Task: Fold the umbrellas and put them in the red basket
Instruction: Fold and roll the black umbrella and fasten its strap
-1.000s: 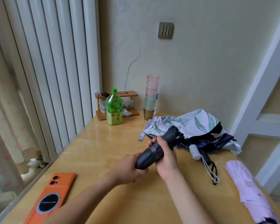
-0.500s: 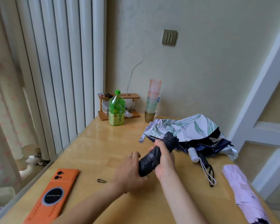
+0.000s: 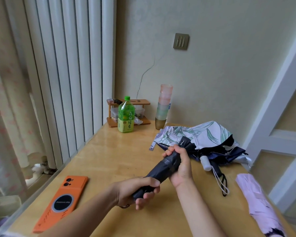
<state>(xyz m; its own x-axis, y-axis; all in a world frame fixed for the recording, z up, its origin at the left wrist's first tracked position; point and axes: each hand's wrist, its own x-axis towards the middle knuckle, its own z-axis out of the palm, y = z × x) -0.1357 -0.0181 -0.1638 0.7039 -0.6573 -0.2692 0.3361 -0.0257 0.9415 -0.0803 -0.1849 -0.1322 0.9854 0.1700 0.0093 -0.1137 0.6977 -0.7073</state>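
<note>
A folded black umbrella (image 3: pixel 162 168) lies slanted above the wooden table (image 3: pixel 109 156), held at both ends. My left hand (image 3: pixel 138 190) grips its near handle end. My right hand (image 3: pixel 179 165) wraps around its upper part, just below the loose fabric tip. Behind it a floral white and navy umbrella (image 3: pixel 200 137) lies loosely collapsed, its white handle (image 3: pixel 205 162) and wrist strap pointing toward me. A pale purple umbrella (image 3: pixel 258 202) lies folded at the table's right edge. No red basket is in view.
An orange phone (image 3: pixel 63 200) lies face down at the near left. A green tea bottle (image 3: pixel 126 115), a small wooden rack (image 3: pixel 128 110) and a stack of plastic cups (image 3: pixel 164 105) stand at the back by the wall. Vertical blinds run along the table's left side.
My left hand has slid down to the black umbrella's handle end, away from my right hand. The umbrella now looks stretched longer between the two hands.
</note>
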